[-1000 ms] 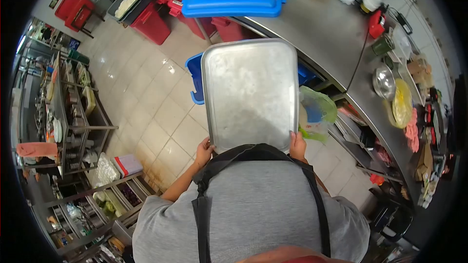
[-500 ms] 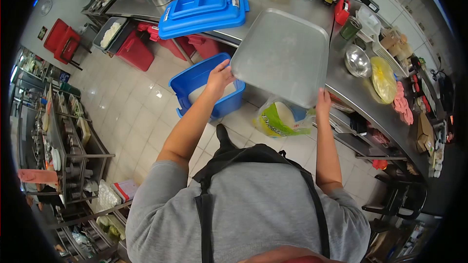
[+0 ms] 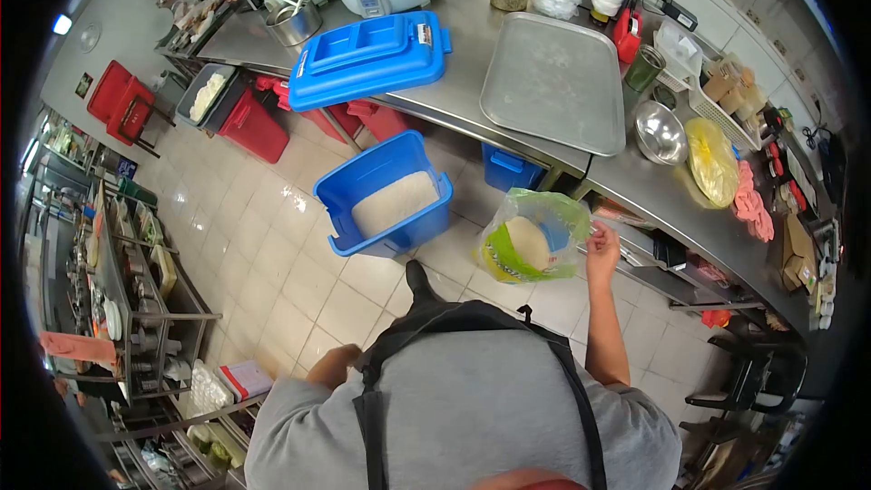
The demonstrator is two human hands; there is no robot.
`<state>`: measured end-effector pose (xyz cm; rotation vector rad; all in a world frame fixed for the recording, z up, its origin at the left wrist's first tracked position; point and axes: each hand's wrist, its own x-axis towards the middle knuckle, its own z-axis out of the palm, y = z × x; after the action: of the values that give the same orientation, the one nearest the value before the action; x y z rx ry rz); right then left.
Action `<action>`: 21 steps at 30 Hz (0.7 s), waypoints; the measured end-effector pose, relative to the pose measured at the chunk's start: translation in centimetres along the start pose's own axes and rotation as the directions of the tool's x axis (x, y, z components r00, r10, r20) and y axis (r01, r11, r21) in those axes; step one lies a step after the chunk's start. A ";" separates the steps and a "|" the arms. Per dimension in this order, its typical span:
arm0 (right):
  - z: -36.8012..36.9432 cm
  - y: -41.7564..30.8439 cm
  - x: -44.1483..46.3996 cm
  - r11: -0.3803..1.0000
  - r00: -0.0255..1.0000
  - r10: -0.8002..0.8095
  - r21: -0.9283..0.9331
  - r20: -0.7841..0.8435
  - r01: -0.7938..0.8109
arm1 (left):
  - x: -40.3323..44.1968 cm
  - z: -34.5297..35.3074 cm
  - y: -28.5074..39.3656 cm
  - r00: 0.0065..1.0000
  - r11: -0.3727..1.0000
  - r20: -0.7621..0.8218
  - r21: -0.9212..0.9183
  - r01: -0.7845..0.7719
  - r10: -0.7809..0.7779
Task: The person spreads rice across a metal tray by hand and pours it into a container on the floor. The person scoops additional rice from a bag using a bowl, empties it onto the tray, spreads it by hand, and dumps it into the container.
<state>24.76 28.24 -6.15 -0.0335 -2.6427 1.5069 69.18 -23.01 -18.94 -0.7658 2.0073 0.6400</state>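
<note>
Green-printed plastic bag [image 3: 519,259], open-topped, pale grain [image 3: 529,238] inside, right of centre in the frame; right hand [image 3: 602,243] at its rim, pinch or mere touch indeterminable; left hand hidden; hazard: limp rim, pulled one-sidedly, could tip grain onto floor tiles [image 3: 349,313]

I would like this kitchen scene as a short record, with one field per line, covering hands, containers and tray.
Right hand: at the edge of the plastic bag; grip unclear
Left hand: not visible
Bag position: on the floor, mouth open, pale contents showing
Blue bin: on the floor, uncovered, pale contents inside
Blue lid: on the counter, overhanging its front edge
Grey tray: flat on the counter
</note>
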 end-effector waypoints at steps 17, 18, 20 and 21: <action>-11.7 -4.7 15.0 0.270 0.567 -0.301 -0.502 0.767 0.821 | -1.2 -14.7 20.8 0.814 0.841 -0.291 -0.053 -0.539 0.504; -11.7 -4.4 15.3 0.284 0.592 -0.284 -0.523 0.754 0.803 | -1.3 -16.1 23.2 0.810 0.834 -0.268 -0.036 -0.550 0.522; -11.4 -3.1 15.8 0.271 0.541 -0.390 -0.468 0.746 0.841 | -1.7 -18.1 27.7 0.727 0.769 -0.255 0.149 -0.622 0.638; -11.3 -2.8 15.8 0.266 0.544 -0.394 -0.475 0.741 0.839 | -2.4 -19.0 30.7 0.665 0.708 -0.258 0.136 -0.693 0.701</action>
<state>10.21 37.56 3.19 1.3849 -2.7755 -0.1004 37.79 -14.51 -3.06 -0.0135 2.5949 0.9721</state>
